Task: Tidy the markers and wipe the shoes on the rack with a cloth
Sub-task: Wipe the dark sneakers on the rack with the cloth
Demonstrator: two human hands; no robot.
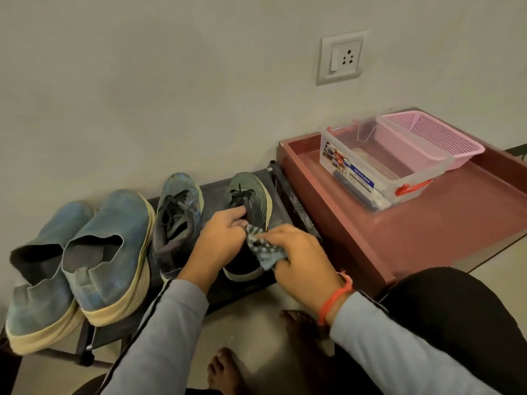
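Head-camera view, looking down at two hands working over a low dark shoe rack [216, 289] against a pale wall.

Right hand [302, 258]: fingers curled round a small striped grey-blue cloth [261, 248], bunched and pinched against the near side of a dark green lace-up shoe [248, 201]. Cloth directly under the right fingertips, one corner hanging just below the knuckles.

Left hand [221, 238]: fingers curled over the tongue and black laces of that same shoe, steadying it just beyond the cloth; left fingertips almost touching the cloth's upper edge.

Shoe upright on the rack, toe toward the wall, pale sole edge showing, heel hidden beneath both hands. Its mate [176, 218] just left of the left wrist, dusty teal with black laces. Further left, well apart from the fingers, a pair of blue slip-on shoes [85, 252] with thick cream soles, heels overhanging the rack's front.

To the right of the right hand, a reddish tray table [427, 223] bearing a clear plastic box [379, 163] with markers [356, 189] lying inside along its front wall, and a pink mesh basket [433, 138] tilted over its far end.
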